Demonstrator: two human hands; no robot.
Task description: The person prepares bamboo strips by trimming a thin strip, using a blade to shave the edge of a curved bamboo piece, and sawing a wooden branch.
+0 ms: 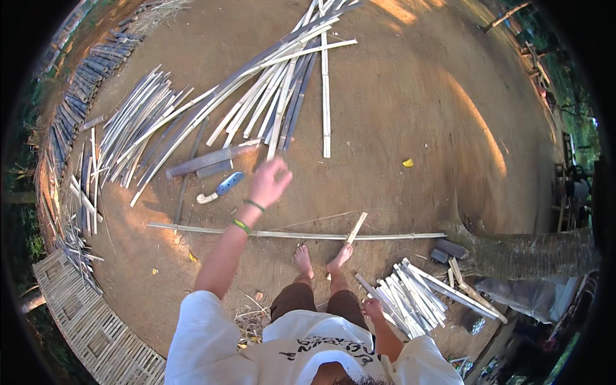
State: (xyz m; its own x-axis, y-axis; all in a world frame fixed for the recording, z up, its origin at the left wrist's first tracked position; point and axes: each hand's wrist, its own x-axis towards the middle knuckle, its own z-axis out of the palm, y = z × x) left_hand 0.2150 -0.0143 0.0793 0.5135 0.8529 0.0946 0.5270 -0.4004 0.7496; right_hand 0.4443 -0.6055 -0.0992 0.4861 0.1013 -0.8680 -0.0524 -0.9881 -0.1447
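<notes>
My left hand (270, 182) reaches forward, its fingers bent and apart, with nothing visible between them. Just beyond the fingertips is the near end of a pale split bamboo strip (277, 122); I cannot tell if they touch. Left of that hand lies a knife with a blue blade or sheath (230, 183) and a pale handle, beside short bamboo tubes (200, 163). My right hand (373, 308) hangs low by my right thigh, near a pile of short cut strips (410, 300); its fingers are too small to make out. Across the ground by my feet runs a long bamboo strip (295, 234).
Long strips (256, 70) fan out ahead, and more lie bundled (138, 115) at left. Dark bamboo poles (90, 70) line the far left. A slatted bamboo platform (96, 321) stands at lower left, a tree trunk (526, 252) at right. A short slat (357, 226) crosses my right foot.
</notes>
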